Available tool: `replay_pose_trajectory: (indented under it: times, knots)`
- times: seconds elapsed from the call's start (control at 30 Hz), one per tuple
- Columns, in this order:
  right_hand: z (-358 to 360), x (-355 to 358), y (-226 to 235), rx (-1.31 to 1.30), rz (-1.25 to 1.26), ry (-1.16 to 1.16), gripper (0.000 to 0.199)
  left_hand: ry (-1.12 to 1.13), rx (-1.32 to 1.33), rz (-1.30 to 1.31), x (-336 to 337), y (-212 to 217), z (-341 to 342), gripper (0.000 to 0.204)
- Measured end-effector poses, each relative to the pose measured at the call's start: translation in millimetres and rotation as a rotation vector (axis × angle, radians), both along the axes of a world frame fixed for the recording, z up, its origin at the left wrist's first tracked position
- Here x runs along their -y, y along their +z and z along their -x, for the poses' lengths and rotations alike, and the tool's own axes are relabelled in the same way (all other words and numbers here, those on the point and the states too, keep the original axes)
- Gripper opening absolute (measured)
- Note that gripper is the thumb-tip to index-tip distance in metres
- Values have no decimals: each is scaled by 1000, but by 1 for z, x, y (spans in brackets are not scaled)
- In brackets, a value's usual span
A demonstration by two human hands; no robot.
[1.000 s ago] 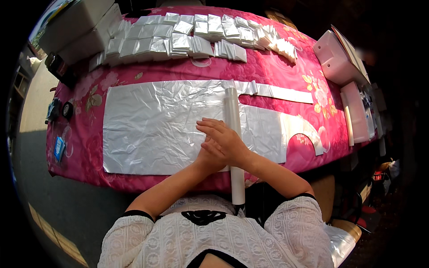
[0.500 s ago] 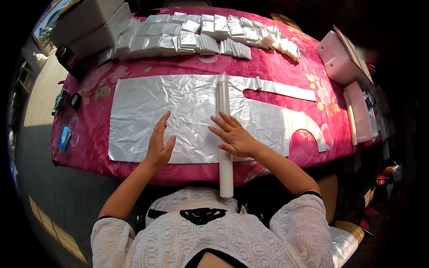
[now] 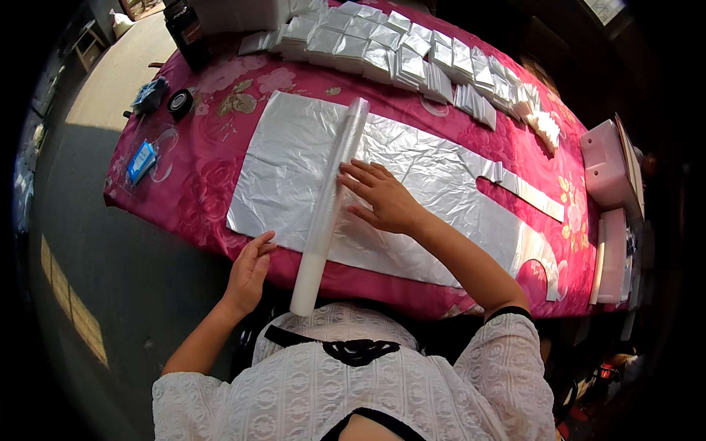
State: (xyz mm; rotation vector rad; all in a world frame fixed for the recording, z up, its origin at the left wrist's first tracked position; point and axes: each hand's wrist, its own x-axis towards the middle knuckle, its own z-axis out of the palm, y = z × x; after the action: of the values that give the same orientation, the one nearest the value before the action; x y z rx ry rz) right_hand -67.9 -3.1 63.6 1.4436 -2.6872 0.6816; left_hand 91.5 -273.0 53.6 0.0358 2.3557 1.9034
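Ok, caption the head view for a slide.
Right hand at a translucent roll across a silvery sheet on pink floral cloth.

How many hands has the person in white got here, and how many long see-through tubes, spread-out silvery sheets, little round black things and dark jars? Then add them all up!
Hands: 2, left hand and right hand
Long see-through tube: 1
Spread-out silvery sheet: 1
Little round black thing: 1
Dark jar: 1
Total: 6

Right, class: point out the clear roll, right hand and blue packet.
Clear roll [image 3: 323, 209], head view: middle of its tube.
Right hand [image 3: 387, 200], head view: back of hand.
Blue packet [image 3: 141, 162], head view: its upper face.
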Motion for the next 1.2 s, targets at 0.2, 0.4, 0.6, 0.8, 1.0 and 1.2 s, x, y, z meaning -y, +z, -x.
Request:
replay_pose_trajectory:
  times: [0.2,0.4,0.6,0.8,1.0,1.2]
  knots:
    - [37,90,-16,-84,-37,169,53,82,-2,227,5,8,-11,52]
    - [34,197,-22,1,146,-205,54,235,-13,795,11,3,-5,78]
    - [20,202,-29,504,866,-758,73,117,404,-389,14,11,-3,62]
    - [19,132,26,1621,1491,-194,54,-368,517,-1031,-12,29,15,80]
    - [1,84,42,1412,1534,-206,60,-286,595,-725,-47,40,25,58]
    - [-31,53,38,1396,1625,-251,62,-506,672,-923,-59,28,27,60]
